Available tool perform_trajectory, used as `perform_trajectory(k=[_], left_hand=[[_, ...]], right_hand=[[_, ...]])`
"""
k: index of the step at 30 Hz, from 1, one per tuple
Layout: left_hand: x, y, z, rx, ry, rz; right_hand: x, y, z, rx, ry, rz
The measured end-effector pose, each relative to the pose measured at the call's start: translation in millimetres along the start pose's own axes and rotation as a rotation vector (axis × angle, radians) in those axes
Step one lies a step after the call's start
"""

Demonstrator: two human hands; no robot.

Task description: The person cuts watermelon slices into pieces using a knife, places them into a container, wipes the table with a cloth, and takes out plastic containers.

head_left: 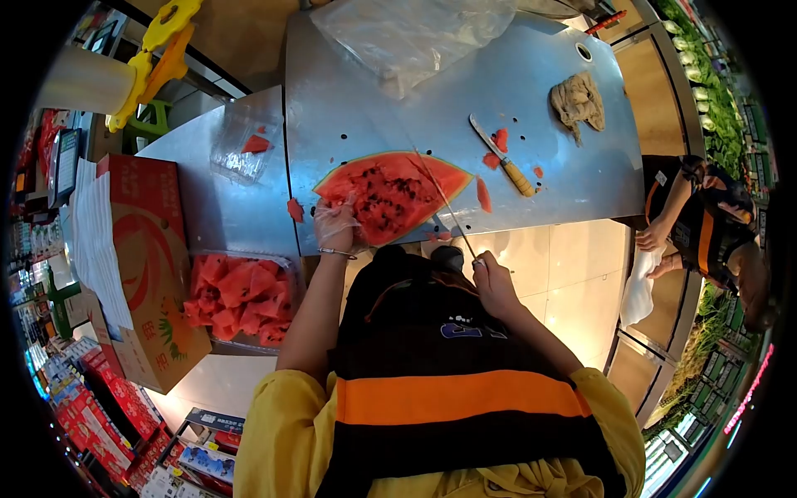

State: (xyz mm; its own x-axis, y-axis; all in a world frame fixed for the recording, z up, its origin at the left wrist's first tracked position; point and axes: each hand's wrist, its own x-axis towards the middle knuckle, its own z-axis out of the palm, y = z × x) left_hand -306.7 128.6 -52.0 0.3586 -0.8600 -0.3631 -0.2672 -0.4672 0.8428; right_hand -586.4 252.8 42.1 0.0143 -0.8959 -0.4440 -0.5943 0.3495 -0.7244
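Note:
A large cut piece of watermelon (pixel 382 195) lies on the metal table with its red flesh and dark seeds facing up. My left hand (pixel 336 226), in a thin clear glove, rests against its near left edge; its fingers are partly hidden by the glove and the fruit. My right hand (pixel 491 278) is wrapped round the handle of a long knife (pixel 448 203), whose thin blade lies over the right part of the watermelon. A shorter knife (pixel 502 158) with a wooden handle lies on the table to the right, beside small red scraps (pixel 484 194).
A tray of watermelon chunks (pixel 242 295) stands at the left, beside a red carton (pixel 148 249). A clear container (pixel 247 153), a plastic bag (pixel 407 37) and a crumpled cloth (pixel 578 103) lie on the metal table (pixel 515 83). Another person (pixel 706 220) stands at the right, holding something white.

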Motion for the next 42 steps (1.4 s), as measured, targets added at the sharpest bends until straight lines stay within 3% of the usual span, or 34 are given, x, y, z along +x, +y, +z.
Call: perform_trajectory(k=[2, 4, 6, 10, 12, 16, 18, 20, 22, 23, 26, 28, 30, 31, 33, 36, 39, 42], left_hand=[[16, -41, 7, -0.016, -0.011, 0.093], [17, -41, 7, -0.032, -0.026, 0.198], [12, -33, 7, -0.022, 0.028, 0.013], [9, -20, 3, 0.094, 0.000, -0.041], [6, -16, 2, 0.160, 0.012, 0.131], [-9, 7, 1, 0.067, 0.109, 0.168], [-13, 16, 0, -0.270, 0.016, 0.035], [2, -6, 6, -0.248, 0.031, 0.044], [6, -7, 8, -0.228, 0.047, 0.050], [5, -8, 8, -0.130, 0.055, 0.018], [-2, 3, 3, -0.044, 0.017, -0.063], [-5, 6, -1, -0.052, -0.027, -0.121], [-3, 7, -1, 0.186, 0.010, -0.018], [-1, 5, -1, 0.185, 0.013, -0.025], [-4, 1, -1, 0.098, 0.055, 0.161], [-5, 7, -1, 0.135, 0.025, 0.018], [-10, 8, -1, -0.003, 0.043, 0.119], [-6, 5, -3, -0.057, -0.055, 0.017]], right_hand=[[-8, -12, -6, 0.037, -0.029, 0.033], [-9, -20, -6, 0.013, -0.055, -0.017], [-4, -21, -1, -0.001, -0.077, -0.002], [14, -4, 17, -0.070, -0.074, 0.025], [28, 4, 32, -0.123, -0.042, 0.027], [38, 16, 41, -0.121, 0.010, -0.017], [40, 21, 39, -0.048, -0.002, -0.067], [42, 18, 30, 0.027, -0.012, -0.119], [43, 4, 13, 0.066, -0.248, 0.133], [41, 11, 21, -0.058, -0.061, -0.059], [37, 9, 31, -0.249, 0.000, 0.031], [27, 10, 36, -0.193, 0.010, 0.015], [17, 7, 37, -0.090, 0.041, -0.009], [13, 3, 33, -0.092, 0.033, -0.009], [0, -7, 23, -0.020, -0.021, -0.031], [-1, -17, 16, -0.063, -0.126, -0.005], [8, 1, 26, -0.082, -0.153, -0.032], [20, 11, 40, -0.138, -0.112, -0.033]])
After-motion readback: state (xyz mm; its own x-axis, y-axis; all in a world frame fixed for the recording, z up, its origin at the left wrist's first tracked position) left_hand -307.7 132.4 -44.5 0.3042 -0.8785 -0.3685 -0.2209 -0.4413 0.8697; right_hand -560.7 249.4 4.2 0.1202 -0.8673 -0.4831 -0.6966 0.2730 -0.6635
